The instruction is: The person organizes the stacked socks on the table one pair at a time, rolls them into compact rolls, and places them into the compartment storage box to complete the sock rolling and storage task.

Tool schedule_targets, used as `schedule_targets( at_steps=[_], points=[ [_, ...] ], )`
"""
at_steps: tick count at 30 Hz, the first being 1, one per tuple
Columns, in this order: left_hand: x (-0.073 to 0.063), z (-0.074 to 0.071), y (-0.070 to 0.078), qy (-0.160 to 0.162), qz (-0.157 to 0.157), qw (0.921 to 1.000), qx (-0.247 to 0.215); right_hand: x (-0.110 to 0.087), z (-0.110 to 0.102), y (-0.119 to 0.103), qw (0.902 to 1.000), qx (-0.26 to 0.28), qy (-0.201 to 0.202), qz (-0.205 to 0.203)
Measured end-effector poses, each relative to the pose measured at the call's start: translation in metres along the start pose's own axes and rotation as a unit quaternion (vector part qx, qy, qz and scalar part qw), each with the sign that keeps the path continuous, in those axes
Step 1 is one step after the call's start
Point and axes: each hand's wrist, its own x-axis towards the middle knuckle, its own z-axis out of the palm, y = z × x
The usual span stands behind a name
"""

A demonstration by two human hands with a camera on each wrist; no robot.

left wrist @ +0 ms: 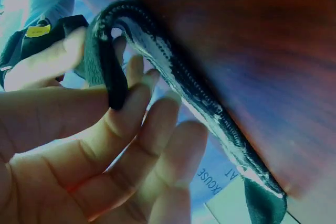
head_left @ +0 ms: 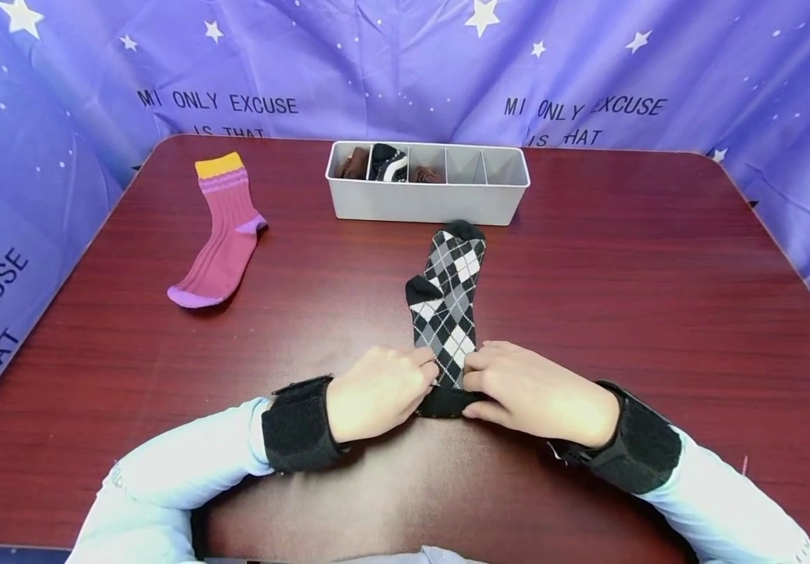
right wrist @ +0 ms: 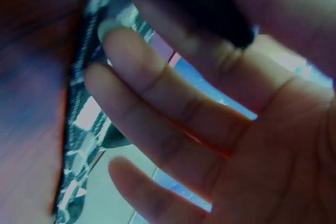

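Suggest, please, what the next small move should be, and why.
Probably fold the black cuff toward the toe: the left hand and right hand pinch its two sides, it curls upward, and the rest of the argyle sock lies stretched out on the table.

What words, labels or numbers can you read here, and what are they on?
"MI ONLY EXCUSE IS THAT": purple starry cloth, back left.
"MI ONLY EXCUSE IS HAT": same cloth, back right, creased.
"EXCUSE THAT": same cloth, left side.
"MI", "IS": same cloth, right side.
Yellow label on a black wristband: too blurred to read.
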Motion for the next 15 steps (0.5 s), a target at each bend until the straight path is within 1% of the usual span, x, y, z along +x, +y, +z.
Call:
schedule_targets(
  at_steps=[4, 8, 12, 15],
  points=[
    [-0.0007, -0.0042, 0.0007, 0.018, 0.003, 0.9998, 0.002, 0.0004, 0.0034, 0.0035, 0.9996, -0.013, 0.015, 0.021],
    [-0.0022, -0.0075, 0.0033, 0.031, 0.020, 0.9993, -0.002, 0.0007, 0.0057, 0.0064, 0.9989, -0.024, 0.021, 0.035],
    [-0.0025, -0.0070, 0.0040, 0.020, 0.033, 0.9993, 0.003, 0.0009, 0.0059, 0.0084, 0.9979, -0.034, 0.026, 0.048],
    [-0.0019, -0.0069, 0.0045, 0.000, 0.038, 0.9992, 0.012, -0.0002, 0.0049, 0.0084, 0.9972, -0.025, 0.030, 0.064]
  ],
)
